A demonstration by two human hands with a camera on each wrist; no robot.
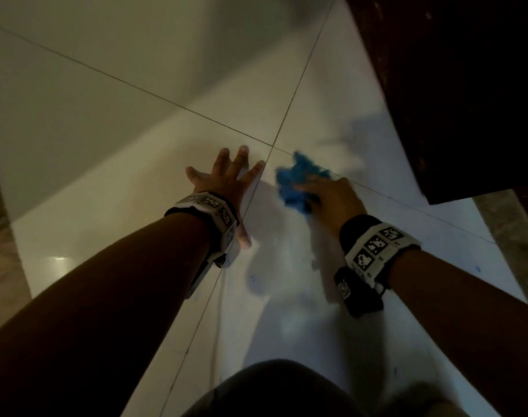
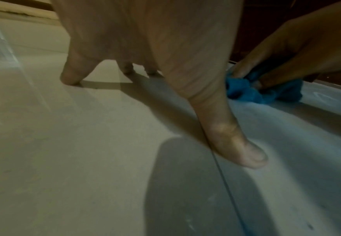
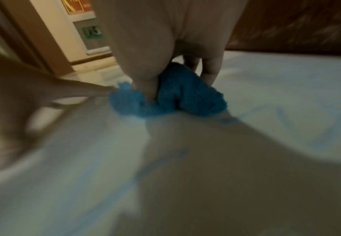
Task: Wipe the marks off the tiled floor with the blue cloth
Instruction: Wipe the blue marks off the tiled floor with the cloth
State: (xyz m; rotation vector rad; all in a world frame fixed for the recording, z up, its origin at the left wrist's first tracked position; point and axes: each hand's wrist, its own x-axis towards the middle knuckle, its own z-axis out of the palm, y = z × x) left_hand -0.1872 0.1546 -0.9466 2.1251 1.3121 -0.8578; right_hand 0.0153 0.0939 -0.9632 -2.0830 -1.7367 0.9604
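**Left hand braces, right hand scrubs beside the grout cross**

Left hand (image 1: 226,179) lies spread on the tiled floor (image 1: 106,182), fingers straight and apart, fingertips and thumb pressed to the pale tile; it holds nothing and looks to be taking the person's weight. The left wrist view shows the same: thumb (image 2: 236,143) down beside a grout line (image 1: 196,111), the other fingertips planted further ahead.

Just to its right, past the point where the grout lines cross, sits the blue cloth (image 1: 295,183), bunched into a lump and touching the floor. The right hand (image 1: 332,203) is on top of it, fingers curled round the wad and thumb dug into its folds, as the right wrist view makes plain (image 3: 169,97). That view is smeared with blur, so I judge the wiping stroke to be under way.

Faint blue marks (image 1: 477,269) dot the tile near the right forearm, with another fleck (image 1: 252,278) close to the left wrist, and smudges (image 3: 226,120) lie right behind the cloth. To the far right stands a dark wooden panel (image 1: 452,85).

By my reading, the job is partly done. The next move calls for drawing the cloth back toward the body over those remaining flecks, keeping pressure down and the left palm planted.
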